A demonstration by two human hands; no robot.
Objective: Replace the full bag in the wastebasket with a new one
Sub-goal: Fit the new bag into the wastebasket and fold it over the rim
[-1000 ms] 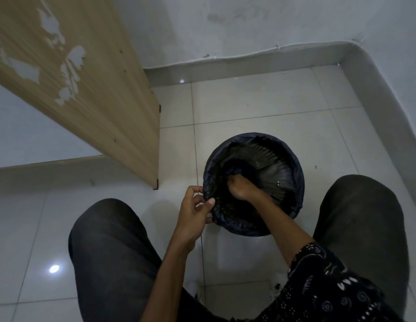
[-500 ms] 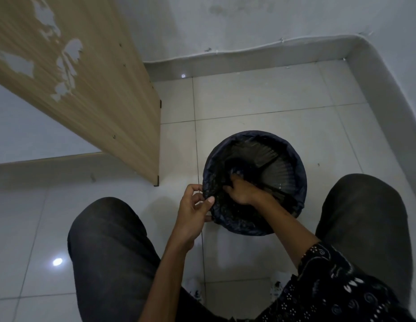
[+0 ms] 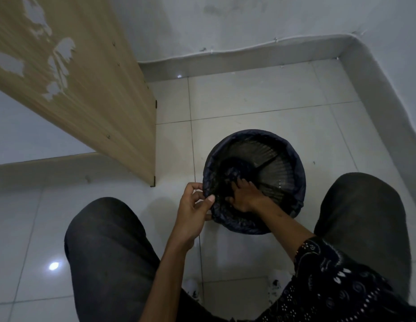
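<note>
1 bag [image 3: 239, 225]; L hand [image 3: 193, 210] pinches rim, R hand [image 3: 246, 196] prob. presses.

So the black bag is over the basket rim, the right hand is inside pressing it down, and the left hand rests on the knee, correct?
No. The head view shows the left hand pinching the bag at the near-left rim of the wastebasket, not resting on the knee. The right hand is inside, as you said.

My left hand [image 3: 193, 210] curls, thumb and fingers pinching the bag [image 3: 298, 173]. My right hand [image 3: 243, 196] reaches down, fingers straight and spread.
</note>
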